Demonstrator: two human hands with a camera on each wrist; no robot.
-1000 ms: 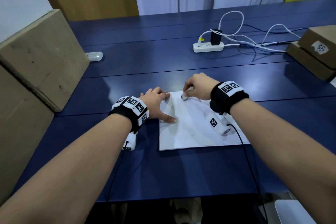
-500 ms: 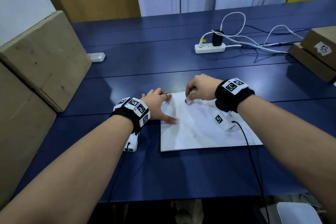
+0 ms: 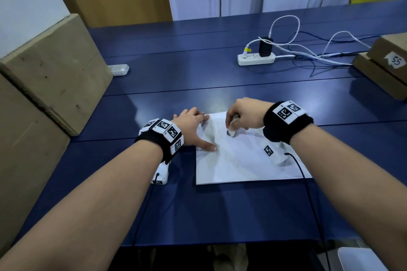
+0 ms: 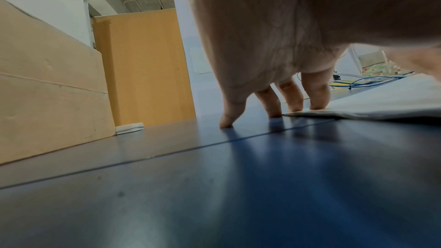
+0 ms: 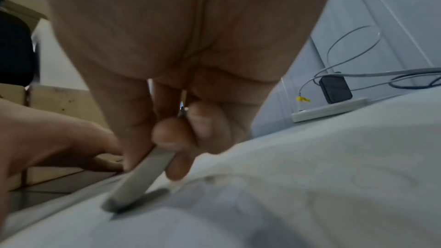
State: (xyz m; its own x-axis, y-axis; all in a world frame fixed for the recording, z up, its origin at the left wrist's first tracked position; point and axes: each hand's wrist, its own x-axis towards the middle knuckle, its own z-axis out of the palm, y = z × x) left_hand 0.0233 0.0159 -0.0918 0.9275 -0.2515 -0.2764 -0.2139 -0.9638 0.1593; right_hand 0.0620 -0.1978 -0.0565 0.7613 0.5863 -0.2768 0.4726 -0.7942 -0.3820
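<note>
Fingers, right: curled and pinched round the eraser, thumb on one side and fingertips on the other. The right hand is arched over it, so the eraser is held tilted with only its lower end pressed on the paper.
Fingers, left: spread and nearly straight, with the tips pressed down. The thumb and the inner fingertips are laid on the paper. The outer ones are set on the tabletop just off the sheet's 9 o'clock edge.
Eraser place: on the far part of the paper, toward 12 o'clock, at 3 o'clock of the left hand.
Paper place: flat on the tabletop before the person, with faint grey marks seen across it.
Why held so: the sheet is judged to be pinned close to the rubbed spot so that it is not dragged or creased. A low pinch on the eraser is judged to give firm, short strokes.
Change: against the frames of a second and half a second ago, the eraser is found slightly nearer 6 o'clock, a little off the far edge. The left hand is kept where it was, and the paper is not seen to have shifted.
Rest: a strip with cables at 1 o'clock. Boxes are stacked at 9 to 10 o'clock, and more at 3 o'clock.
</note>
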